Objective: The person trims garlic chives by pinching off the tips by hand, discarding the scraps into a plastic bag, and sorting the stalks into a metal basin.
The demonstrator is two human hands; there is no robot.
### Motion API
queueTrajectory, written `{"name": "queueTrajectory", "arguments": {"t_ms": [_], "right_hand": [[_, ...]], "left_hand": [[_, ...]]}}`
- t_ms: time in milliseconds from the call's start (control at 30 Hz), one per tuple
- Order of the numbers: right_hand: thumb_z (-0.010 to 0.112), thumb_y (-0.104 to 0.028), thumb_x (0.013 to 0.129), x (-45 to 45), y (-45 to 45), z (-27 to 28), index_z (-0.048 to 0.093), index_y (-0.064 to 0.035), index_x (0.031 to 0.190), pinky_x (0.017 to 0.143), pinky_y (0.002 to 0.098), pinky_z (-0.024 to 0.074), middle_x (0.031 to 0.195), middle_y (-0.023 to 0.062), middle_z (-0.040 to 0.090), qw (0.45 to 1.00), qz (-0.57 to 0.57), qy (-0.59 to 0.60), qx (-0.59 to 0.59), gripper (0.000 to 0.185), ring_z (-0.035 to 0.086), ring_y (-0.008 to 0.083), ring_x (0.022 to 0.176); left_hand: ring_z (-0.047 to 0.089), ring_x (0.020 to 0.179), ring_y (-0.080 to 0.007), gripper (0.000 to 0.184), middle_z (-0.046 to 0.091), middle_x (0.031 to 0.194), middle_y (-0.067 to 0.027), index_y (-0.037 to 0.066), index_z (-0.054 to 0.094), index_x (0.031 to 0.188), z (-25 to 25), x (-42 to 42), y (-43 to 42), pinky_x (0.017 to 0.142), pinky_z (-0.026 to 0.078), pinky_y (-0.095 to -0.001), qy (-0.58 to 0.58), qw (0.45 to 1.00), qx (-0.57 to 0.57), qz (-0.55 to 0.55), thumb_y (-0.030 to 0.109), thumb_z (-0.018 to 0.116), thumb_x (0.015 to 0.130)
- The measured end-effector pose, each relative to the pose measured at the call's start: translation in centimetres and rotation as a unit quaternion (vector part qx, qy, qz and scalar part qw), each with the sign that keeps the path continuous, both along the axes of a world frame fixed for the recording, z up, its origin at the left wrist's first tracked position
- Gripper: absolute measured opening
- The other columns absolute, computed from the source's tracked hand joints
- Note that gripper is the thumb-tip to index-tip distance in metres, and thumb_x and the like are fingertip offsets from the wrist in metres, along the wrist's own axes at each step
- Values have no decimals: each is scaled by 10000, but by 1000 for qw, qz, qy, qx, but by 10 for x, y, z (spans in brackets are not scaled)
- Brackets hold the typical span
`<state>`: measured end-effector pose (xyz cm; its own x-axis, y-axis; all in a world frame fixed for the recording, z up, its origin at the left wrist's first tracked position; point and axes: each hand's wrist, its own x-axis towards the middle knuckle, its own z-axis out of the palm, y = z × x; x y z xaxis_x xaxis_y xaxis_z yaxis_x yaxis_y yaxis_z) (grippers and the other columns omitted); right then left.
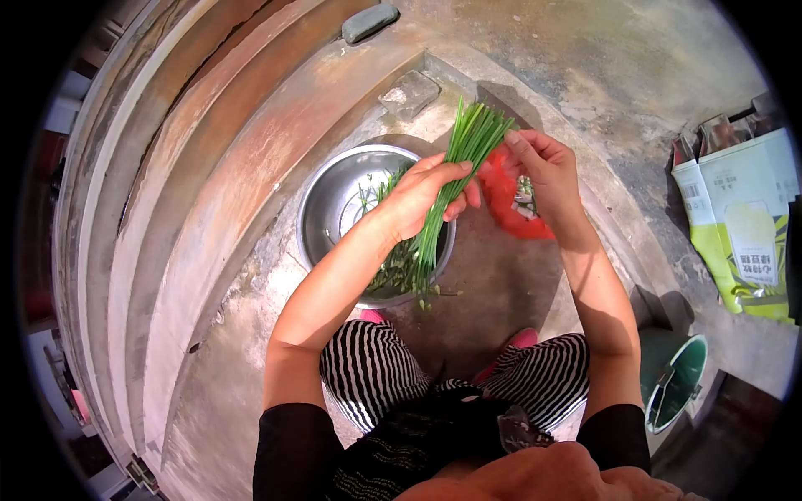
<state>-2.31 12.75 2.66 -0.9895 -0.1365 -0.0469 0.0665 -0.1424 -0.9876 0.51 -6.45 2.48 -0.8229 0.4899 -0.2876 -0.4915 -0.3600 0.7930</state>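
A bunch of long green flowering chive stems is gripped in my left hand, its fingers wrapped round the middle. The budded ends hang down over the rim of a steel basin, and the other ends point up and away. My right hand is beside the upper ends, thumb and fingertips pinched at the stems' edge. More chive stems and buds lie inside the basin, partly hidden by my left hand and forearm. Beneath my right hand, a red plastic bag on the ground has small pale-green pieces on it.
Curved concrete steps rise on the left, with a grey stone on top. A flat stone block lies behind the basin. To the right stand a white-and-green printed carton and a green bucket.
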Motion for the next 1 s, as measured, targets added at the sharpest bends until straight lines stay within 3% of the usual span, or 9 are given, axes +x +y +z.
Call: {"name": "queueTrajectory", "arguments": {"t_ms": [133,200,367,500,600,767,900,1000], "right_hand": [[649,-182,860,3,15,-3,647,13,929,585,207,472,761,41,655,1000,0,-20,22,207,577,67,631],[655,-178,855,6,23,-3,646,15,919,588,202,469,753,39,654,999,7,-23,27,203,576,61,630],[634,-98,830,12,40,3,649,18,915,609,183,454,769,25,655,990,109,-3,87,145,582,45,668],[617,-77,819,15,41,-1,659,21,887,610,192,461,780,12,656,979,126,-13,162,126,587,47,677],[629,-78,807,15,38,-13,666,17,867,595,203,464,781,27,666,976,96,70,184,118,589,46,669],[666,-97,748,20,21,-11,665,-8,872,576,255,479,742,108,645,910,-7,200,363,152,607,138,610],[676,-112,736,21,15,-15,667,-16,857,565,276,482,721,101,630,919,50,212,330,154,606,178,595],[677,-110,741,25,9,-16,670,-25,853,554,286,480,719,87,625,908,76,269,312,141,606,188,595]], "left_hand": [[433,493,-72,228,578,734,-87,16,543,1090,-3,4,8,450,346,-202,26,998,-57,18,156,518,912],[446,505,-66,183,569,705,-58,45,552,1006,-11,6,9,428,321,-192,54,995,-68,51,165,597,876],[420,483,-49,134,568,687,-43,39,546,939,-11,10,9,435,325,-194,59,989,-124,51,160,583,896],[418,485,-44,127,558,673,-36,40,550,927,-22,9,5,430,320,-196,90,977,-183,69,163,573,904],[411,476,-40,128,547,652,-26,40,550,925,-24,11,6,420,310,-197,93,972,-198,81,165,570,907],[400,459,-34,111,541,634,-17,46,551,906,-23,13,8,405,295,-193,115,969,-202,85,156,570,907],[431,480,-42,153,542,612,5,54,576,972,-28,10,3,432,326,-199,127,965,-217,73,190,569,901],[422,462,-36,114,546,621,-13,46,554,908,-27,11,4,404,312,-196,116,971,-196,73,160,562,913]]}}
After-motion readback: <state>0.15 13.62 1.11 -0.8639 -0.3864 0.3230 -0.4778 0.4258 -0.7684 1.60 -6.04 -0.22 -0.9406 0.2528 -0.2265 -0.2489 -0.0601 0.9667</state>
